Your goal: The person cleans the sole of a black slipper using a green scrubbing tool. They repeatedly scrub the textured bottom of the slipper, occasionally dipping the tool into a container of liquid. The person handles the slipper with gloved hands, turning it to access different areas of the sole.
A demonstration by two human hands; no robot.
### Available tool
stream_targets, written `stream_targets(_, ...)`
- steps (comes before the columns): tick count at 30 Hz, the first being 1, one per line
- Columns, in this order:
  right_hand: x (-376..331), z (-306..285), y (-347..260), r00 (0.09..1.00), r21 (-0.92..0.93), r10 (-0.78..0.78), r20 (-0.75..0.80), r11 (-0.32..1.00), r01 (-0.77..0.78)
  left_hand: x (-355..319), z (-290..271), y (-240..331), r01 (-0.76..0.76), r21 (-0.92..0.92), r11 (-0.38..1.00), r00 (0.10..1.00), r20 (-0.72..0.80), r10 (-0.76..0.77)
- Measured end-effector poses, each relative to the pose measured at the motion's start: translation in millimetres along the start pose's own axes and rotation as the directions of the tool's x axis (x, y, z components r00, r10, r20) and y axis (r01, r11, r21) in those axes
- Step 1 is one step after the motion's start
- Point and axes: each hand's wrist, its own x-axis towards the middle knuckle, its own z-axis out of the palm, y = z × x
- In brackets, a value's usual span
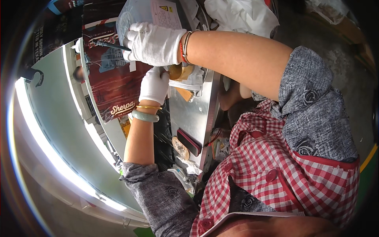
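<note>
My right hand (154,44), in a white glove, reaches across from the right with its fingers curled round a thin dark stick-like tool (110,45). The tool points left over a dark red printed panel (130,89) with glossy film on it; its exact kind does not show. Just below, my left hand (155,85), also gloved in white, is closed with its fingertips up under the right hand. Beside those fingertips is a rounded amber-brown thing (175,72), partly covered by my right hand. Whether the left fingers grip it is hidden.
A clear plastic bin (152,12) with a label stands beyond my hands. White cloth or bags (242,15) are heaped at the upper right. On the metal bench (189,114) lie a dark red phone-like case (188,142), an oval tan piece (180,147) and crumpled tissue (191,166).
</note>
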Motion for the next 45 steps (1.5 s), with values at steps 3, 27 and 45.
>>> stream_targets(3,0,-1,3,1.0,-0.029,-0.002,0.023,1.0,0.002,-6,9,-1,-0.086,-0.038,0.996,0.987,-0.138,0.08)
stream_targets(27,2,4,1,0.999,0.026,0.017,0.046,0.999,-0.018,-17,13,0,-0.318,0.077,0.945,0.894,-0.309,0.326)
stream_targets(45,0,8,3,1.0,0.057,0.013,0.004,0.998,-0.013,-16,2,-19,-0.142,-0.233,0.962,0.858,-0.514,0.002)
